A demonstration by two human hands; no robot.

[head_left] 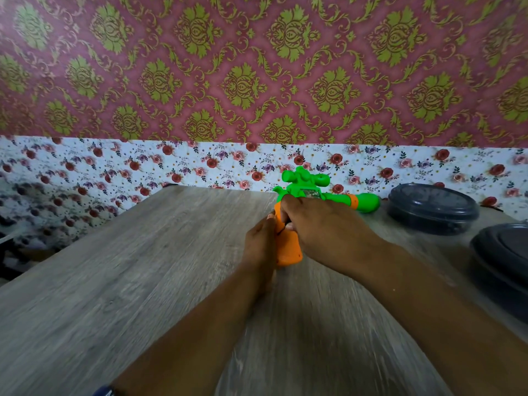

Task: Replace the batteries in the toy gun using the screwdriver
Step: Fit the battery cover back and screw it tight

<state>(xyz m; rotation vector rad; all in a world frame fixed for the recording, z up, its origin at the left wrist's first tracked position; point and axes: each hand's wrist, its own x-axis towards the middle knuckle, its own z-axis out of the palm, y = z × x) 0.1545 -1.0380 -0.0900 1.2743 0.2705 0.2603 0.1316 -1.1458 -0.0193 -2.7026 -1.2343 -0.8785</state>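
Observation:
The toy gun [307, 186] has a green body with a scope on top, an orange ring near the green muzzle at the right, and an orange grip [289, 250] pointing toward me. It sits over the wooden table [128, 281] near the far edge. My right hand [323, 227] grips the gun where the body meets the grip, fingers curled over it. My left hand [261, 241] holds the left side of the orange grip, thumb up along it. No screwdriver or batteries are in sight.
Two dark round lidded containers stand at the right, one [433, 208] at the back and another [504, 261] nearer, cut by the frame edge. A floral sheet [171, 167] covers the lower wall behind the table. The table's left edge slants away.

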